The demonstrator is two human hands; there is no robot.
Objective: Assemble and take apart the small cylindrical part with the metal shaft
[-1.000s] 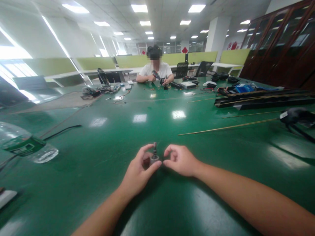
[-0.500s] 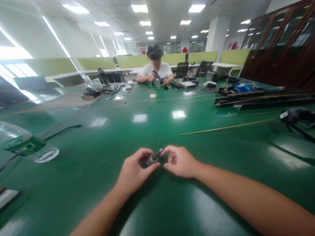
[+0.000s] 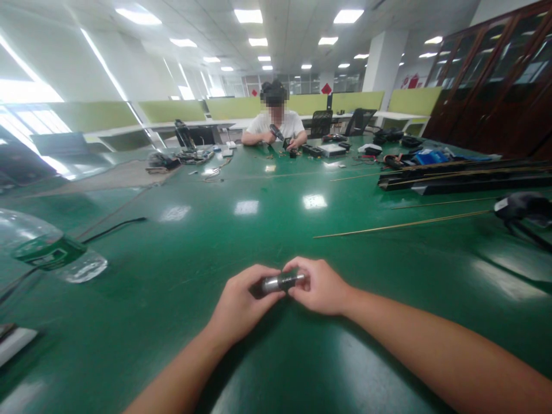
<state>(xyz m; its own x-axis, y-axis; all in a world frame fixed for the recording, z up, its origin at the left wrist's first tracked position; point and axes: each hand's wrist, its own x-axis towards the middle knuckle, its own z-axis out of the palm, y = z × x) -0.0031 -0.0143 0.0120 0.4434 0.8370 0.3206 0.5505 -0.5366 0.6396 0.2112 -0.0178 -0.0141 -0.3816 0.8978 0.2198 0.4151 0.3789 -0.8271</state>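
Between my hands lies a small silver and dark metal cylinder with a thinner shaft (image 3: 276, 283), roughly level and pointing right. My left hand (image 3: 241, 296) is closed around its thick left end, thumb below and fingers above. At its right side my right hand (image 3: 321, 286) has thumb and fingers curled about the thin end, which partly disappears into the fingers. Both hands are just above the green tabletop (image 3: 207, 241). The cylinder's left end is hidden by my left hand, and blur hides its finer detail.
A clear plastic bottle (image 3: 56, 247) lies at the left. Thin brass-coloured rods (image 3: 401, 224) and long black channels (image 3: 452, 175) lie at the right. Across the table a person in a white shirt (image 3: 282, 122) holds a power drill (image 3: 276, 133), with tools and small parts around.
The metal cylinder has turned from slanting away and up to lying nearly level, its shaft pointing right. My right fingers have closed about the shaft end. The view has shifted slightly.
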